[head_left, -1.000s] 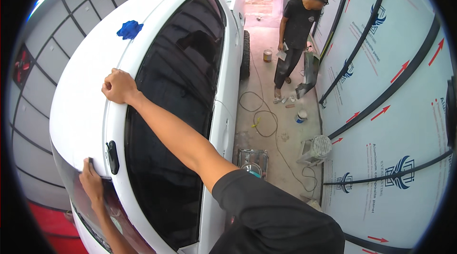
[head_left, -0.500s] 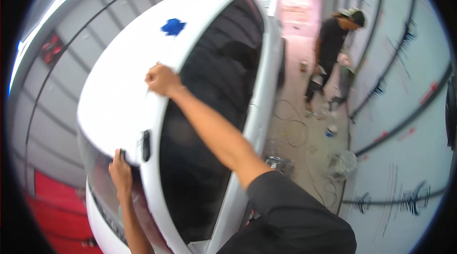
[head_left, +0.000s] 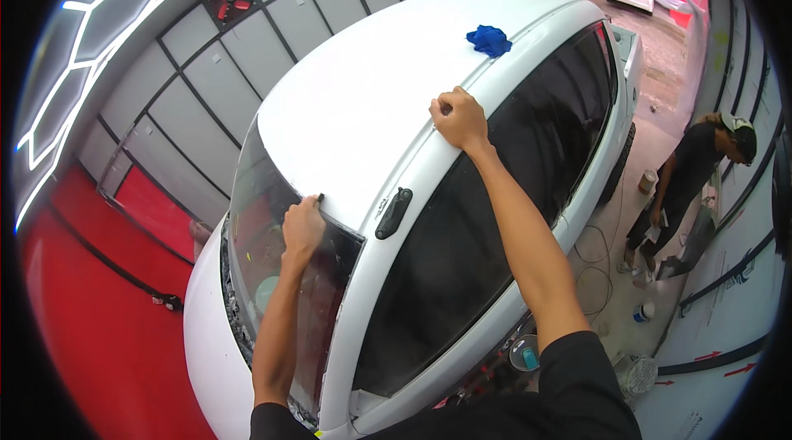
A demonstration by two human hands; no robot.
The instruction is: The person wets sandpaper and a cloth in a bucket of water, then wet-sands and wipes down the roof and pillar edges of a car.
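My left hand [head_left: 304,230] is closed at the front edge of the white car roof [head_left: 355,102], just above the windshield [head_left: 268,217]. A small dark piece [head_left: 320,197] shows at its fingertips; its kind is unclear. My right hand [head_left: 459,118] is a fist on the roof's side edge, above the dark side window [head_left: 487,209]. Whatever its curled fingers hold, if anything, is hidden. Between the hands, a black hand tool [head_left: 394,213] lies on the roof's front corner. A crumpled blue cloth [head_left: 489,41] rests on the roof beyond my right hand.
Right of the car, a person in dark clothes [head_left: 697,168] bends forward beside the wall. A cable [head_left: 606,263], a small tub [head_left: 643,312] and a clear plastic-like bundle [head_left: 639,374] lie on the floor there. A red panel [head_left: 99,316] stands at the left.
The view has swung, so the car sits further right. My left hand has moved along the roof's front edge, away from the corner. My right fist stays near the roof's side edge.
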